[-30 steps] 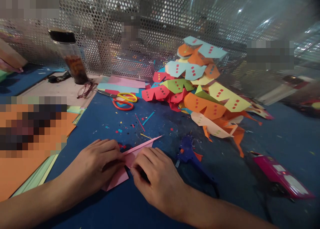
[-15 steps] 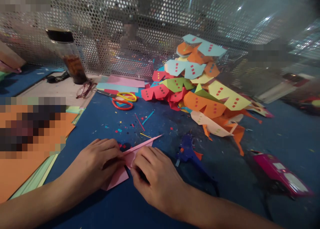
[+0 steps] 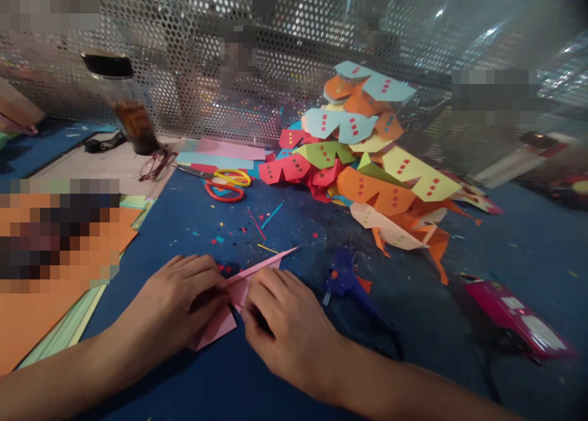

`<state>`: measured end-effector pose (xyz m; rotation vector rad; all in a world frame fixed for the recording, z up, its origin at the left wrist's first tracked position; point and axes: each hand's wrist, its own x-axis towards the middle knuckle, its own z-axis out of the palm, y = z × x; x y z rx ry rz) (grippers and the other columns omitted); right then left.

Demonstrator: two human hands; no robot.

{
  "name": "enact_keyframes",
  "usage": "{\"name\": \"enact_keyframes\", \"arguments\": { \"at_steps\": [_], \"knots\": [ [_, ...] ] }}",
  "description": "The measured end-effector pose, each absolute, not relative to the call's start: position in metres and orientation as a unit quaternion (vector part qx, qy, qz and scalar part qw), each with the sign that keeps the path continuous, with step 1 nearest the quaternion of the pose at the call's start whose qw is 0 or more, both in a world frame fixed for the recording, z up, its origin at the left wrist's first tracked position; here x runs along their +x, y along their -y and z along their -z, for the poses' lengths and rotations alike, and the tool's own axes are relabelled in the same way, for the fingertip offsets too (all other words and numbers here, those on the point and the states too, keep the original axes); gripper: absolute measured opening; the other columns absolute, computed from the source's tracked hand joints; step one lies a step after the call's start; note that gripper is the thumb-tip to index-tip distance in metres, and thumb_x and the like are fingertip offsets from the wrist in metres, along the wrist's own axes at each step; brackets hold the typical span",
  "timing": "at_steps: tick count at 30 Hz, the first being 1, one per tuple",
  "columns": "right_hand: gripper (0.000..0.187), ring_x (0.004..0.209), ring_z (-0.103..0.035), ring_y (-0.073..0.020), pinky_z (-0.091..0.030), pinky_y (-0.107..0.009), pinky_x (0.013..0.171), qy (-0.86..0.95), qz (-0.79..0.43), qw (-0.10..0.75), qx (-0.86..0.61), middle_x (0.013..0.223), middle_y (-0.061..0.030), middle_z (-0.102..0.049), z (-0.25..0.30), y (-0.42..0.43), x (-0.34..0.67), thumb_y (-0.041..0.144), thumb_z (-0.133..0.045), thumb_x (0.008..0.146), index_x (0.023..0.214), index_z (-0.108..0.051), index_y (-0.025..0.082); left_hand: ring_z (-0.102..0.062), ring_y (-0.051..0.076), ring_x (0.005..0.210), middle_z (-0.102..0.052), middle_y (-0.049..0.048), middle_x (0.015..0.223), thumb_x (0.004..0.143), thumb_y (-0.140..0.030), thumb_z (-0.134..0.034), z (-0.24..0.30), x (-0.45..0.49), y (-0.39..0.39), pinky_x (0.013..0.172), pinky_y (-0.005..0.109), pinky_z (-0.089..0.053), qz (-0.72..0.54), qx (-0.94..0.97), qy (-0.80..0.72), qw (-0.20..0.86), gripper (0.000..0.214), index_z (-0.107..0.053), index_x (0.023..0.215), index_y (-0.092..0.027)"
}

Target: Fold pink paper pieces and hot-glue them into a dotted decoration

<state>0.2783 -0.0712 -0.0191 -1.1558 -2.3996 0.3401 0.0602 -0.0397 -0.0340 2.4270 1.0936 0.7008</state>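
A folded sheet of pink paper (image 3: 219, 328) lies low over the blue tabletop, its narrow pointed end reaching up and to the right. My left hand (image 3: 186, 295) is closed on the left part of the paper, fingers bent over it. On the other side my right hand (image 3: 285, 317) pinches the paper near its middle, thumb and curled fingers together. Both hands partly cover the folds, so the paper's full shape is hidden. Just right of my right hand lies a blue glue gun (image 3: 346, 277).
Folded paper figures (image 3: 374, 188) in several colours are heaped at the back. Scissors (image 3: 229, 185) and paper scraps (image 3: 271, 216) lie in front of them. A paper stack (image 3: 87, 311) and a bottle (image 3: 133, 114) stand left; a magenta device (image 3: 517, 317) is right. Perforated metal (image 3: 193, 84) walls the back.
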Motion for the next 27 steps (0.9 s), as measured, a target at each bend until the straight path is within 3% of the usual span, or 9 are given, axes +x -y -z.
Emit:
{"name": "enact_keyframes", "arguments": {
  "at_steps": [27],
  "knots": [
    [0.008,0.08,-0.052,-0.0197,-0.042,-0.036,0.074,0.872,-0.087,0.201,-0.438,0.089,-0.0047,-0.061,0.0178,0.071,0.2767,0.015,-0.055,0.091,0.083,-0.057,0.018,-0.06,0.018,0.074,-0.064,-0.002,0.081,0.09,-0.014,-0.061,0.0325,0.063,0.04,0.071,0.032,-0.04,-0.247,0.867,-0.394,0.183,0.011,-0.063,0.084,-0.023]
  ]
}}
